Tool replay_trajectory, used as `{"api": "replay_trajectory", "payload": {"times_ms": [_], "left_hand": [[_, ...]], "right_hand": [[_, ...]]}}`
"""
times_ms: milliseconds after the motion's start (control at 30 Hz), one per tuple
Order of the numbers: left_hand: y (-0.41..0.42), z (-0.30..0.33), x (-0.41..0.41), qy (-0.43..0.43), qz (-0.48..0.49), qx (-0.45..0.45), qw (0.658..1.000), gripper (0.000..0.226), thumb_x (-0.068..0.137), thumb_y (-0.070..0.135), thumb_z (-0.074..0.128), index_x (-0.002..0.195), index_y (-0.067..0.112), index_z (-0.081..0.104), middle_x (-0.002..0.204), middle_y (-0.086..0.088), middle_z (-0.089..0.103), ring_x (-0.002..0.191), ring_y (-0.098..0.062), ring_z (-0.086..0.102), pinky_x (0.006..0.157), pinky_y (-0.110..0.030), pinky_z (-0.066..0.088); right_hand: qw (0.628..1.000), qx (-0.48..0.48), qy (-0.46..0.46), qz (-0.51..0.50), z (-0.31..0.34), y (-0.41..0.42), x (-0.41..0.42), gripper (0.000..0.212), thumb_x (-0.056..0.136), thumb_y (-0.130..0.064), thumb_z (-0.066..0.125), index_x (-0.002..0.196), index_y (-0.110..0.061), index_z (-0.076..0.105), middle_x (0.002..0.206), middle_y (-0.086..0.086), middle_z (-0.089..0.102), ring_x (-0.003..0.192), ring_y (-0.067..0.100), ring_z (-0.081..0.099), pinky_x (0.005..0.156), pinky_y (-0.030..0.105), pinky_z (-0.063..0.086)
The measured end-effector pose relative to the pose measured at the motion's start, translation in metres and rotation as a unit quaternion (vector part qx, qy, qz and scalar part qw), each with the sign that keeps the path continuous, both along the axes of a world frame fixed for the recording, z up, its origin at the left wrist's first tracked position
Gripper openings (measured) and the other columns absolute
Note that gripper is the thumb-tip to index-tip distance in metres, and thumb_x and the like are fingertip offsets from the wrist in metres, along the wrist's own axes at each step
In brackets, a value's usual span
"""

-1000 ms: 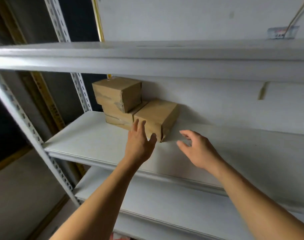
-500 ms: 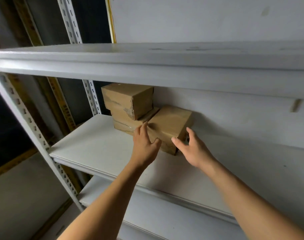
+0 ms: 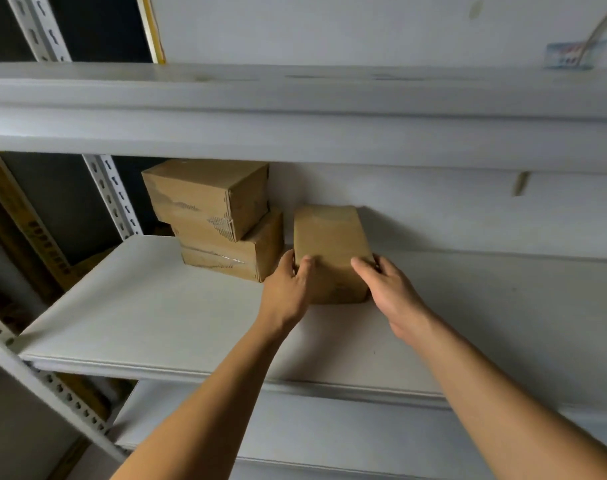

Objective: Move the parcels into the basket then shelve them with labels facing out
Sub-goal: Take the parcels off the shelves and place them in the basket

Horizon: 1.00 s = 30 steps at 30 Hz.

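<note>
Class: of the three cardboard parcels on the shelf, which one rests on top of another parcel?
The upper left parcel; it sits on the lower parcel, while the held parcel stands alone.

Two bare forearms, no sleeves

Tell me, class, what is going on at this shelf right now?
A person grips a brown parcel from both sides, left hand and right hand, on the middle shelf. It stands apart from two stacked parcels to its left, near the back wall. No label shows on it.
</note>
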<state>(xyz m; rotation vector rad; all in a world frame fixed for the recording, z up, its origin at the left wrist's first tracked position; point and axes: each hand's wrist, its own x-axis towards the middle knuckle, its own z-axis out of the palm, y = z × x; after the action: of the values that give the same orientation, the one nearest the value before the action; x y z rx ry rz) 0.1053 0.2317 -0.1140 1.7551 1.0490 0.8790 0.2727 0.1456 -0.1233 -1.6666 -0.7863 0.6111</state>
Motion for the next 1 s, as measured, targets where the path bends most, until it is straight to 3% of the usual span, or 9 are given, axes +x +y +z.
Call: {"api": "replay_trajectory", "payload": {"times_ms": [167,267,333,467,633,733,833,1000], "left_hand": [[-0.015,-0.001,0.007,-0.029,-0.060,0.012,0.998,0.039,0.110,0.040,0.047,0.147,0.030,0.054,0.120,0.010,0.062,0.110,-0.013,0.058,0.090,-0.029,0.042],[-0.031,-0.006,0.022,-0.047,-0.105,0.019,0.993,0.039,0.109,0.037,0.050,0.147,0.034,0.054,0.117,0.012,0.065,0.103,-0.008,0.061,0.083,-0.022,0.045],[-0.046,-0.007,0.034,-0.055,-0.139,0.019,0.989,0.040,0.108,0.036,0.051,0.148,0.035,0.054,0.114,0.017,0.066,0.094,0.004,0.062,0.079,-0.010,0.043],[-0.090,-0.006,0.060,-0.068,-0.210,0.006,0.975,0.038,0.108,0.035,0.052,0.146,0.036,0.054,0.100,0.027,0.066,0.087,0.021,0.059,0.076,-0.004,0.043],[-0.164,-0.002,0.095,-0.084,-0.292,-0.011,0.953,0.039,0.108,0.033,0.052,0.147,0.037,0.053,0.101,0.032,0.064,0.087,0.024,0.060,0.072,-0.001,0.043],[-0.218,-0.003,0.113,-0.085,-0.347,-0.018,0.934,0.040,0.109,0.033,0.051,0.149,0.037,0.051,0.110,0.032,0.063,0.089,0.023,0.060,0.072,0.000,0.044],[-0.281,-0.010,0.132,-0.084,-0.392,-0.035,0.916,0.038,0.109,0.029,0.052,0.146,0.037,0.054,0.109,0.034,0.068,0.093,0.018,0.064,0.075,-0.004,0.047],[-0.401,-0.031,0.158,-0.053,-0.469,-0.066,0.879,0.035,0.109,0.030,0.053,0.139,0.047,0.057,0.119,0.030,0.071,0.112,0.007,0.066,0.097,-0.024,0.050]], "right_hand": [[0.997,0.027,-0.014,-0.076,-0.004,-0.034,-0.010,0.069,0.077,-0.076,0.058,0.126,-0.029,0.070,0.119,-0.015,0.075,0.114,0.007,0.068,0.109,0.041,0.052],[0.991,0.042,-0.024,-0.125,-0.009,-0.065,-0.007,0.066,0.080,-0.075,0.057,0.128,-0.032,0.069,0.122,-0.018,0.074,0.117,0.005,0.067,0.108,0.037,0.051],[0.987,0.044,-0.027,-0.151,-0.008,-0.091,-0.004,0.060,0.082,-0.073,0.058,0.128,-0.035,0.068,0.122,-0.018,0.074,0.117,0.005,0.067,0.109,0.037,0.051],[0.979,0.052,-0.021,-0.197,-0.001,-0.156,0.003,0.058,0.086,-0.069,0.060,0.134,-0.037,0.065,0.125,-0.020,0.073,0.119,0.003,0.066,0.110,0.039,0.050],[0.963,0.064,-0.010,-0.260,0.004,-0.248,0.012,0.022,0.101,-0.058,0.060,0.122,-0.055,0.063,0.122,-0.026,0.071,0.117,0.000,0.066,0.104,0.034,0.053],[0.953,0.063,0.003,-0.297,-0.001,-0.308,0.013,0.033,0.091,-0.073,0.058,0.123,-0.063,0.058,0.129,-0.024,0.066,0.121,0.006,0.064,0.102,0.034,0.053],[0.938,0.061,0.018,-0.342,-0.013,-0.376,0.014,0.055,0.085,-0.082,0.058,0.135,-0.058,0.054,0.135,-0.024,0.063,0.126,0.007,0.061,0.108,0.038,0.049],[0.895,0.058,0.040,-0.440,-0.033,-0.500,0.014,0.034,0.096,-0.063,0.063,0.130,-0.058,0.055,0.120,-0.030,0.067,0.114,-0.005,0.062,0.105,0.034,0.049]]}}
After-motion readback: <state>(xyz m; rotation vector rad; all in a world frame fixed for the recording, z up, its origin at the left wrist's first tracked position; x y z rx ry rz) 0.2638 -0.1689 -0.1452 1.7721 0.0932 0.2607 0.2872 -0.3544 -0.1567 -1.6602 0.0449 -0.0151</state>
